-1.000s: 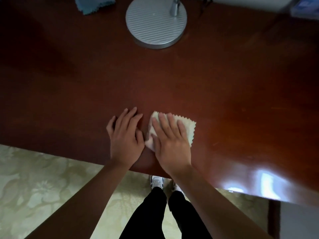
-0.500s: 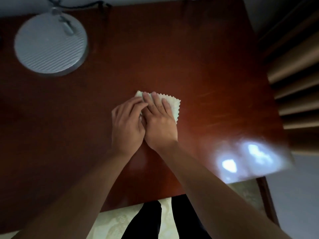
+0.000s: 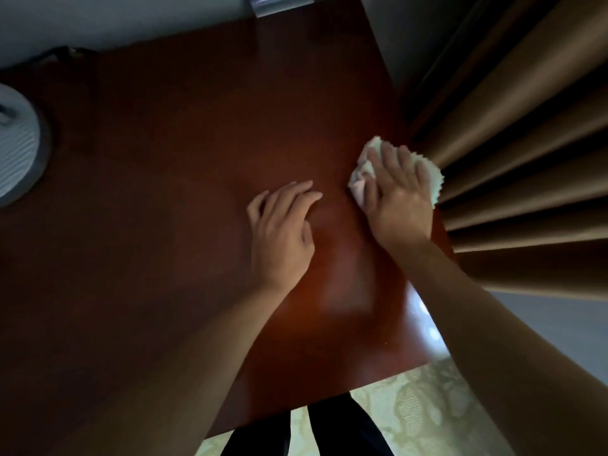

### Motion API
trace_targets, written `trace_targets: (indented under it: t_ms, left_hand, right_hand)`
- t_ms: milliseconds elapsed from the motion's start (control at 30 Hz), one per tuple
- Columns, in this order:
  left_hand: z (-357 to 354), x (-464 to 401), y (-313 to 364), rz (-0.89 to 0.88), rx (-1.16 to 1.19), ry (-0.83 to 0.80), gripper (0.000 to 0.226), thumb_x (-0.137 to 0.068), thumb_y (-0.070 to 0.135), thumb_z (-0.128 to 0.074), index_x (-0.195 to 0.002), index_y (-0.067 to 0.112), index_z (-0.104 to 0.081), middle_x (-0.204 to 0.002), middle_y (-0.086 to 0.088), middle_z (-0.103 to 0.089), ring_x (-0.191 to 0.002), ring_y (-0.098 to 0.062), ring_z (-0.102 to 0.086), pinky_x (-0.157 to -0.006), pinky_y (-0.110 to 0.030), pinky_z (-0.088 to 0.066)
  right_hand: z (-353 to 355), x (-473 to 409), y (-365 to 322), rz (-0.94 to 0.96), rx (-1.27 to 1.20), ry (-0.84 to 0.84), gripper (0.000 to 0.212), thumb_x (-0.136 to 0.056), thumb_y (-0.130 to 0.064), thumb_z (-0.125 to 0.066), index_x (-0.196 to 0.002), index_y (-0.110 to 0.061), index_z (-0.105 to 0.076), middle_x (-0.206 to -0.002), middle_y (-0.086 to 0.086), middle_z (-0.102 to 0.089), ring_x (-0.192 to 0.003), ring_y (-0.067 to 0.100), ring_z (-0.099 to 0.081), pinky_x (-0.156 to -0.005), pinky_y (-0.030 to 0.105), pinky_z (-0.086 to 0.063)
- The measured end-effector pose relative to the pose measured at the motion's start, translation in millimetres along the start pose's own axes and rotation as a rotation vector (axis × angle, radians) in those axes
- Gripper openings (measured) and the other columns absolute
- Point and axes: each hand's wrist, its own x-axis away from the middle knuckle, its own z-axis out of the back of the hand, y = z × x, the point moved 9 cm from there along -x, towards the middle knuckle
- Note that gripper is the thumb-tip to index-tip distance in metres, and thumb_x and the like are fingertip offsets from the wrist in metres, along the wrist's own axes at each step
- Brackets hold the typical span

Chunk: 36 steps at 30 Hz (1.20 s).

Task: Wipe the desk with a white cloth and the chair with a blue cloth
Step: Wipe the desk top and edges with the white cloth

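We press the white cloth [image 3: 434,176] flat w/ right hand [image 3: 399,195] at desk [image 3: 164,192] right edge; left hand [image 3: 283,232], loosely spread, holding nothing, steadies us.

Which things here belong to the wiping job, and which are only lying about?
Job:
cloth, white, under the right hand
desk
left hand, resting on the desk

Lying about:
lamp base, at the left edge
cable
curtain
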Motion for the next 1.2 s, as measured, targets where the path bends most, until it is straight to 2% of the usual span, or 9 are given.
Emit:
trace_targets:
  t_ms: [67, 133, 267, 367, 533, 733, 933, 1200]
  left_hand:
    - [-2.5, 0.2, -1.1, 0.047, 0.009, 0.039, 0.045, -0.078, 0.006, -0.043, -0.115, 0.019, -0.065, -0.126, 0.005, -0.063, -0.122, -0.013, -0.056, -0.107, -0.041, -0.034]
    - [0.3, 1.1, -8.4, 0.112, 0.038, 0.089, 0.043, -0.078, 0.008, -0.044, -0.114, 0.019, -0.066, -0.124, 0.005, -0.064, -0.117, -0.014, -0.057, -0.103, -0.038, -0.035]
    - [-1.3, 4.1, -10.8, 0.097, 0.037, 0.08, 0.04, -0.079, 0.01, -0.047, -0.114, 0.018, -0.067, -0.125, 0.004, -0.063, -0.119, -0.014, -0.056, -0.103, -0.036, -0.034]
    - [-4.3, 7.3, -12.2, 0.104, 0.016, 0.066, 0.037, -0.083, 0.011, -0.047, -0.115, 0.018, -0.066, -0.126, 0.003, -0.063, -0.125, -0.013, -0.052, -0.106, -0.035, -0.032]
    - [-6.8, 6.5, -16.6, 0.138, -0.053, 0.075, 0.036, -0.084, 0.013, -0.047, -0.115, 0.016, -0.065, -0.128, 0.0, -0.063, -0.127, -0.015, -0.051, -0.105, -0.036, -0.031]
    - [-9.3, 6.2, -14.6, 0.142, -0.1, 0.07, 0.037, -0.084, 0.014, -0.047, -0.116, 0.016, -0.066, -0.128, 0.001, -0.062, -0.127, -0.016, -0.051, -0.105, -0.036, -0.031]
    - [-10.9, 7.2, -10.9, 0.108, -0.153, 0.057, 0.037, -0.085, 0.014, -0.048, -0.119, 0.016, -0.064, -0.13, -0.001, -0.061, -0.128, -0.019, -0.05, -0.105, -0.039, -0.033]
    - [-9.9, 5.2, -13.8, 0.162, -0.164, 0.069, 0.036, -0.092, 0.018, -0.046, -0.125, 0.013, -0.062, -0.133, -0.003, -0.061, -0.13, -0.02, -0.05, -0.106, -0.043, -0.036]
  right_hand:
    - [1.0, -2.4, 9.9, -0.053, 0.036, 0.001, 0.048, -0.104, -0.032, -0.029, -0.15, -0.018, -0.034, -0.158, 0.006, -0.029, -0.148, 0.027, -0.019, -0.12, 0.045, -0.011]
    - [-3.2, 15.4, -7.8, -0.037, 0.049, -0.013, 0.051, -0.102, -0.032, -0.028, -0.15, -0.015, -0.031, -0.157, 0.008, -0.028, -0.147, 0.031, -0.019, -0.118, 0.049, -0.014]
    - [-17.0, 106.8, -69.6, 0.226, -0.055, -0.057, 0.049, -0.102, -0.032, -0.034, -0.147, -0.014, -0.04, -0.154, 0.009, -0.036, -0.146, 0.031, -0.022, -0.117, 0.053, -0.021]
    - [-17.4, 128.5, -71.1, 0.342, -0.087, -0.053, 0.045, -0.102, -0.033, -0.039, -0.143, -0.016, -0.047, -0.153, 0.005, -0.038, -0.146, 0.026, -0.024, -0.118, 0.051, -0.023]
    - [-8.3, 54.7, -48.3, 0.305, -0.047, 0.006, 0.043, -0.1, -0.03, -0.044, -0.141, -0.017, -0.049, -0.149, 0.006, -0.044, -0.142, 0.029, -0.033, -0.115, 0.051, -0.026]
    - [-13.1, -42.9, -36.2, 0.228, 0.023, -0.046, 0.046, -0.104, -0.034, -0.034, -0.148, -0.021, -0.039, -0.156, 0.004, -0.034, -0.147, 0.026, -0.022, -0.12, 0.044, -0.011]
    - [-15.0, -85.1, -36.5, 0.208, 0.043, -0.066, 0.049, -0.103, -0.035, -0.029, -0.15, -0.023, -0.031, -0.158, 0.001, -0.027, -0.148, 0.024, -0.017, -0.12, 0.043, -0.009]
    - [-12.2, -120.4, -36.6, 0.189, 0.051, -0.076, 0.049, -0.103, -0.034, -0.027, -0.151, -0.023, -0.028, -0.16, 0.001, -0.023, -0.148, 0.023, -0.012, -0.121, 0.044, -0.007]
